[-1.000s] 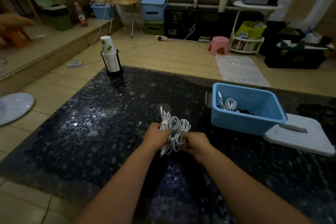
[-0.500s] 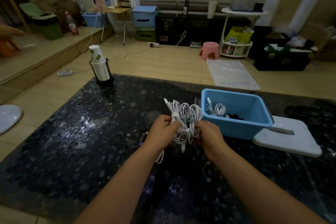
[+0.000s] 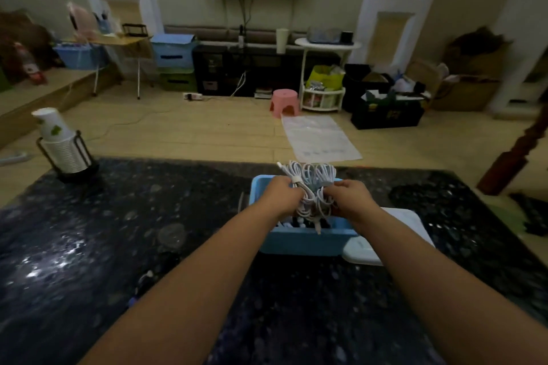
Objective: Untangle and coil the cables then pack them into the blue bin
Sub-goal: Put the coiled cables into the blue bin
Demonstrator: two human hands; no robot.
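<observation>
A bundle of coiled white cables [image 3: 311, 187] hangs just above the open blue bin [image 3: 299, 241], which stands on the dark speckled table [image 3: 118, 231]. My left hand [image 3: 281, 194] grips the bundle's left side. My right hand [image 3: 348, 197] grips its right side. Both sets of fingers curl around the coils. A white plug end dangles down toward the bin's front wall. Inside the bin, more white cable and something dark show below the bundle, mostly hidden by my hands.
A white lid [image 3: 385, 234] lies on the table right of the bin. A stack of paper cups in a black holder [image 3: 63, 148] stands at the table's far left corner. A wooden post [image 3: 516, 154] rises at the right. Beyond the table lies wooden floor with a pink stool [image 3: 284, 102].
Both hands have carried the cable bundle forward and to the right, from above the bare table to over the blue bin. The camera has tilted and shifted with them.
</observation>
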